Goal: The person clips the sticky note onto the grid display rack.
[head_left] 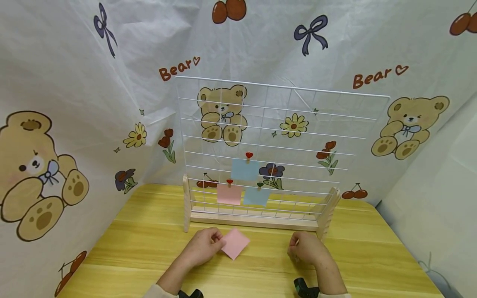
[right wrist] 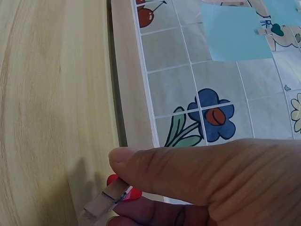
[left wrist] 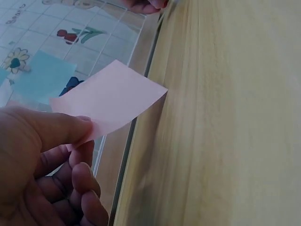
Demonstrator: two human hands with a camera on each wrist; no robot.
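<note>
My left hand (head_left: 202, 247) pinches a pink paper note (head_left: 235, 243) by one corner, between thumb and fingers, in front of the rack. In the left wrist view the pink note (left wrist: 113, 96) slants above the wooden tabletop. Over to the right, my right hand (head_left: 307, 247) holds a small wooden clothespin (right wrist: 107, 198) with a red heart on it, gripped between thumb and fingers. Behind both hands stands a white wire grid (head_left: 268, 136) on a wooden base. Clipped to it are a pink note (head_left: 229, 195) and two blue notes, one higher (head_left: 244, 170) and one lower (head_left: 256, 197).
Pale wooden feet hold the grid's base (head_left: 253, 220) upright on the yellow wood-grain table (head_left: 141, 248). Behind and to the left hangs a white cloth (head_left: 149, 41) printed with bears, flowers and bows. Dark straps (head_left: 306, 288) sit at both wrists.
</note>
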